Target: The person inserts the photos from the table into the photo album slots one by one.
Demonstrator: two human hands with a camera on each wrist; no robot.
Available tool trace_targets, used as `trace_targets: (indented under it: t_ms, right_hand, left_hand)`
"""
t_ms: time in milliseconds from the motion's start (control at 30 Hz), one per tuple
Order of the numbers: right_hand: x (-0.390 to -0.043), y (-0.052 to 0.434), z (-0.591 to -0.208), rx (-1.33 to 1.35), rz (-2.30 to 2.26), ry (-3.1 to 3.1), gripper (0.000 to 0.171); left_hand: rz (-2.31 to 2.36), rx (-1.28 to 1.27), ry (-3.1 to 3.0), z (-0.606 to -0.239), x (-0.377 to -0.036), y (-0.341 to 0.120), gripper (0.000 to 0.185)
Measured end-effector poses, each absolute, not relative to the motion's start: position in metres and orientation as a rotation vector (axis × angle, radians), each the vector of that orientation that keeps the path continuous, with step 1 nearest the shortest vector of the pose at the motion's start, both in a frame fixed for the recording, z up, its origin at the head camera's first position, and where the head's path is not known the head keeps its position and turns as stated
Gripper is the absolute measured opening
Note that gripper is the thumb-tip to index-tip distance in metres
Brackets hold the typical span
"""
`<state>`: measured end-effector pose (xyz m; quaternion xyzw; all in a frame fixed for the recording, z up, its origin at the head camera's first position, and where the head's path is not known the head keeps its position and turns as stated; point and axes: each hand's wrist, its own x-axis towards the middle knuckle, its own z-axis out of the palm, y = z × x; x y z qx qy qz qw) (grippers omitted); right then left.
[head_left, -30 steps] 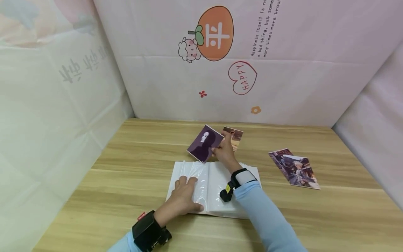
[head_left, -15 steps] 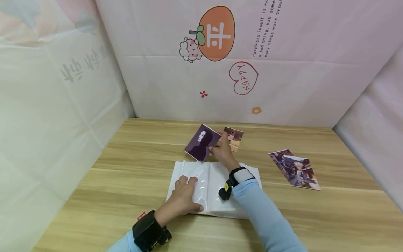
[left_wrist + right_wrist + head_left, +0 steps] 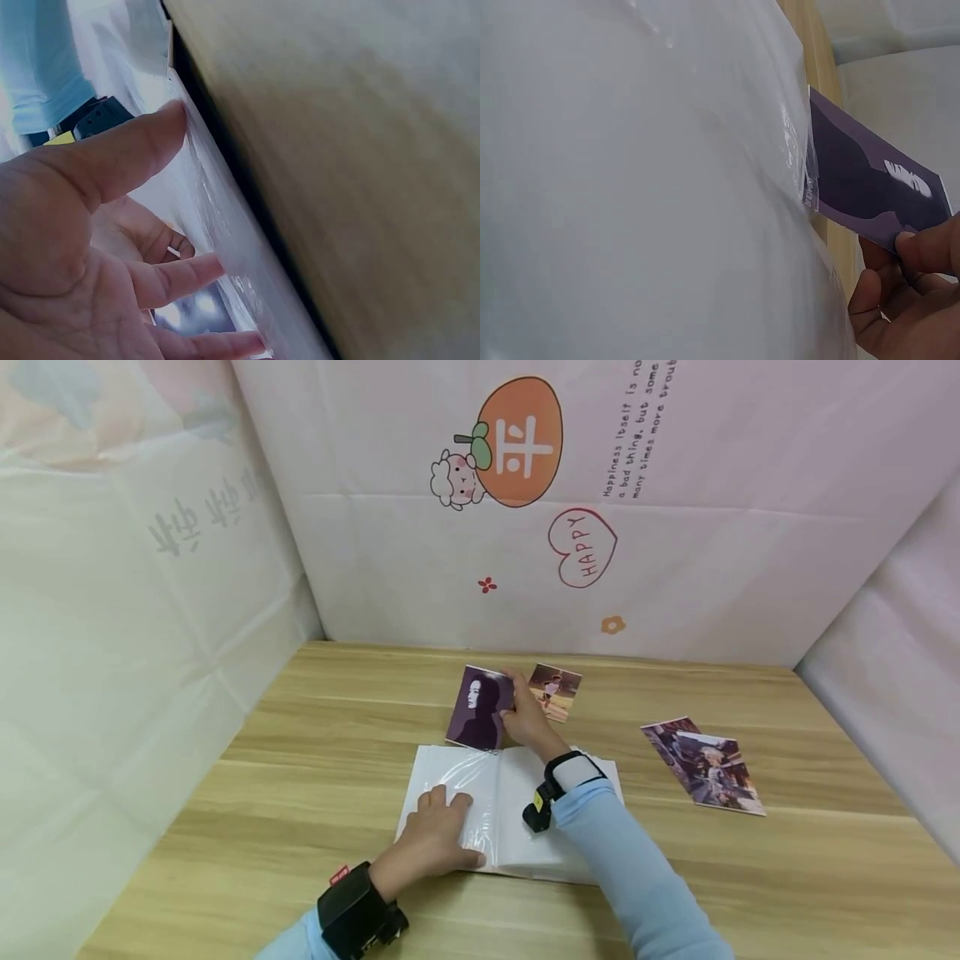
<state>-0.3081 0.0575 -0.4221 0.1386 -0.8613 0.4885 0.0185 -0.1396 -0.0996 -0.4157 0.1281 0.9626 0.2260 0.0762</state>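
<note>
An open white photo album [image 3: 450,772] with clear plastic sleeves lies on the wooden table [image 3: 300,752]. My left hand [image 3: 438,831] presses flat on its left page, fingers spread; in the left wrist view the left hand [image 3: 112,225] lies on the plastic sleeve [image 3: 217,225]. My right hand [image 3: 525,718] pinches a purple portrait photo [image 3: 480,706] just beyond the album's far edge. In the right wrist view the purple portrait photo [image 3: 870,191] has its corner at the sleeve's edge [image 3: 806,180], held by the right hand [image 3: 907,292].
A small photo [image 3: 555,691] lies on the table behind my right hand. Two overlapping photos [image 3: 705,764] lie at the right. Pink paper walls [image 3: 675,527] close in the back and both sides.
My right hand has turned the purple photo from tilted to nearly upright and brought it down towards the album's far edge. The left hand has stayed on the page.
</note>
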Motion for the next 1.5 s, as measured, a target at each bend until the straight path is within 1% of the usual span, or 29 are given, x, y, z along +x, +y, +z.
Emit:
trace_targets:
  t_ms: [200,333,500,600,767,1167,1500]
  right_hand:
    - [-0.3098,0.0563,-0.42,0.456,1.514,-2.706,0.072]
    - [-0.3114,0.0553,-0.4216,0.418,1.568,-2.727,0.074]
    - [-0.311,0.0541,-0.4244,0.307,1.73,-2.735,0.078]
    - [-0.3109,0.0528,-0.4254,0.268,1.79,-2.733,0.079]
    - [-0.3135,0.0508,-0.4277,0.308,1.803,-2.728,0.078]
    - [-0.3131,0.0517,-0.4283,0.298,1.746,-2.766,0.08]
    - [-0.3123,0.0486,-0.4273,0.3,1.766,-2.76,0.076]
  left_hand:
    - [0.618,0.408,2.891,-0.4163,-0.1386,-0.1004,0.072]
    - [0.613,0.434,2.871,-0.4149,-0.1385,-0.1015,0.081]
    - [0.593,0.463,2.856,-0.4142,-0.1388,-0.1028,0.09]
    - [0.605,0.463,2.855,-0.4148,-0.1395,-0.104,0.089]
    - [0.605,0.467,2.875,-0.4152,-0.141,-0.1066,0.087]
    - [0.6,0.46,2.882,-0.4125,-0.1381,-0.1045,0.087]
    - [0.608,0.444,2.864,-0.4181,-0.1419,-0.1044,0.089]
